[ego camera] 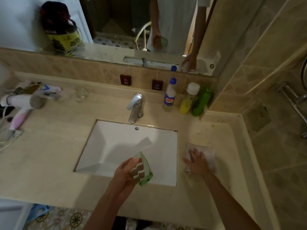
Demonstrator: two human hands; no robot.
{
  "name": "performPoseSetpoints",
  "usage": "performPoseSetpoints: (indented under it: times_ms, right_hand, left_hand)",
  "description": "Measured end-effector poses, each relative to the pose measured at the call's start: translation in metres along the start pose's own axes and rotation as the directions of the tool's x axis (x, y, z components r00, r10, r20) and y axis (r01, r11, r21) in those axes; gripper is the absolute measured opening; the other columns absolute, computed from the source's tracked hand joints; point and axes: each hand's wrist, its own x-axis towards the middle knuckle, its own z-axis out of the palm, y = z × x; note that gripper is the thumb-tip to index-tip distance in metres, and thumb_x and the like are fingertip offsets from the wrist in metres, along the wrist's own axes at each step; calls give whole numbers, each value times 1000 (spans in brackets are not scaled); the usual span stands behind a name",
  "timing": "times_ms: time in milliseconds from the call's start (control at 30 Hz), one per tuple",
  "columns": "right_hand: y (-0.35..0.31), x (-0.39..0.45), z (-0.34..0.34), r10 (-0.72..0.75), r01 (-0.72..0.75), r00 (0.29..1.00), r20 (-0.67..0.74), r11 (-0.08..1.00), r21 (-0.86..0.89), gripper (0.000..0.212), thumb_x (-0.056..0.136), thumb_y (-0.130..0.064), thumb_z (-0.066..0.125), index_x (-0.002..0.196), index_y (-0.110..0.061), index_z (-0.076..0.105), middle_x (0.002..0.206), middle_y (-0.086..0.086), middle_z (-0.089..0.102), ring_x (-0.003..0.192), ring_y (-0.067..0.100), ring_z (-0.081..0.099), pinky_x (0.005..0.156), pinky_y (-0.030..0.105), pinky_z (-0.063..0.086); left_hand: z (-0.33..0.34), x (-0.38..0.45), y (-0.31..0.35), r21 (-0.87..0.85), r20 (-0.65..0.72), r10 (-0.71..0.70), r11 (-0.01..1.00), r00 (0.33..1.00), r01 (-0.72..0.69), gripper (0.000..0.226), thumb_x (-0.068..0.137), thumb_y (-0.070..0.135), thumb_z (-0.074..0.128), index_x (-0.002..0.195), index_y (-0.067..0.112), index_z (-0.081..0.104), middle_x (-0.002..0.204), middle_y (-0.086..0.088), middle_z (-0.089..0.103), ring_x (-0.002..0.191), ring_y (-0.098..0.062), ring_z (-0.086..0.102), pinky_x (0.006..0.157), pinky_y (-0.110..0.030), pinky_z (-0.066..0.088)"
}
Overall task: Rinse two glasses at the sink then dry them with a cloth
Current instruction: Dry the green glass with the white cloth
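My left hand (123,176) grips a green-tinted glass (143,170) with a zigzag pattern, tilted over the front edge of the white sink (103,146). My right hand (196,161) lies flat, fingers spread, on a folded pale cloth (206,152) on the counter to the right of the sink. A second, clear glass (79,94) stands upright on the counter at the back left. No water runs from the chrome tap (136,107).
Three bottles (170,97) (189,98) (201,101) stand at the back right by the wall. A hair dryer (21,105) and clutter lie at the left. A mirror (116,22) hangs above; a towel rail (294,100) juts from the right wall.
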Motion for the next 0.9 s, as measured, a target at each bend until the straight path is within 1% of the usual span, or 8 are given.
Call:
performPoseSetpoints:
  times_ms: [67, 167, 233, 300, 433, 567, 700, 900]
  right_hand:
    - [-4, -2, -13, 5, -9, 999, 41, 994, 109, 59, 104, -43, 42, 153, -10, 33, 163, 12, 27, 150, 33, 25, 122, 45, 21]
    - [-11, -14, -39, 94, -82, 996, 7, 830, 551, 34, 102, -40, 52, 105, -10, 68, 119, 20, 68, 97, 25, 64, 98, 40, 47]
    - [-21, -36, -54, 66, -46, 998, -13, 807, 589, 20, 99, -29, 60, 91, -15, 72, 111, 21, 72, 91, 24, 65, 88, 35, 48]
    - [-36, -65, -60, -42, 59, 998, -42, 773, 631, 19, 99, -22, 60, 104, -10, 75, 111, 13, 75, 98, 25, 69, 84, 29, 48]
    - [-88, -148, -47, -343, 214, 939, 35, 661, 719, 41, 97, -44, 56, 127, -19, 67, 125, -7, 71, 116, 11, 66, 102, 32, 50]
    - [-129, -179, -17, -489, 334, 870, 70, 687, 645, 40, 95, -47, 58, 134, -39, 57, 125, -18, 69, 118, 2, 63, 101, 23, 50]
    - [-137, -175, -8, -443, 357, 895, -45, 654, 666, 46, 86, -36, 76, 128, -38, 58, 120, -14, 71, 113, 1, 65, 92, 23, 53]
    - [-147, -151, 2, -312, 280, 942, -122, 531, 800, 60, 70, -20, 91, 121, -28, 62, 111, -8, 75, 104, 8, 70, 78, 22, 58]
  left_hand:
    - [3, -1, 3, 21, 29, -20, 1000, 999, 19, 55, 59, 33, 97, 100, 6, 70, 95, -18, 58, 90, -33, 60, 84, -45, 54]
    - [8, -4, 5, -3, 27, -37, 999, 999, 37, 23, 81, 20, 78, 98, 5, 70, 91, -17, 61, 82, -31, 64, 78, -43, 58]
    - [11, -6, 8, 17, 24, -42, 999, 999, 41, 26, 84, 17, 78, 102, 0, 71, 93, -19, 62, 83, -32, 65, 80, -45, 57]
    - [15, -8, 11, 39, 34, -50, 998, 998, 49, 46, 81, 20, 81, 115, -9, 67, 100, -22, 61, 88, -33, 65, 82, -45, 56]
    - [24, -10, 15, 35, -3, -72, 997, 997, 72, 62, 82, 19, 77, 130, -15, 55, 109, -27, 66, 89, -34, 71, 70, -41, 59]
    - [29, -11, 20, 93, 56, -70, 994, 996, 65, 67, 86, 37, 78, 131, -8, 58, 128, -37, 62, 114, -48, 66, 89, -49, 58]
    - [28, -13, 31, 24, 104, -91, 996, 990, 89, 64, 99, 54, 48, 135, 3, 59, 133, -25, 66, 124, -37, 64, 108, -49, 47]
    - [13, -13, 48, 3, 197, -91, 996, 976, 92, 66, 101, 56, 30, 141, 11, 59, 146, -10, 61, 138, -27, 55, 121, -50, 32]
